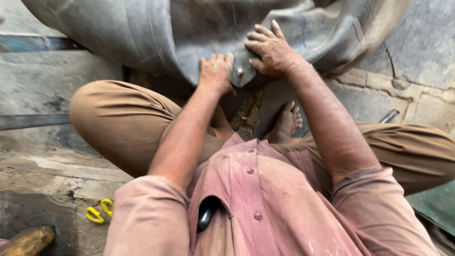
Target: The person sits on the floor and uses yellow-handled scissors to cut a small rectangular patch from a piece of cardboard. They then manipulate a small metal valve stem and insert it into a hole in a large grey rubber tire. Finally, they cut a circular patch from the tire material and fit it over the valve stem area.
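Dusty pink button-up shirt (265,208) fills the bottom of the view, a dark object poking from its chest pocket (206,213), and both bare forearms run up toward twelve o'clock. Up there lies the big slack black rubber inner tube (142,33), draped across the top of the frame over grey concrete floor (42,85). The left hand (217,71) presses flat on a fold of the rubber, fingers close together, knuckles up. The right hand (271,50) sits at one o'clock from it, fingers slightly spread and pressed down on the tube. Between the two, just touching neither, shines the small metal valve stem (240,72). By the look of it, he is pinning the rubber around that valve; doing it well means keeping both palms flat and the fold taut so the stem stays exposed. A bare foot (286,121) tucks under the tube. At eight o'clock, yellow plastic loops (99,211) lie beside a wooden handle (28,241).
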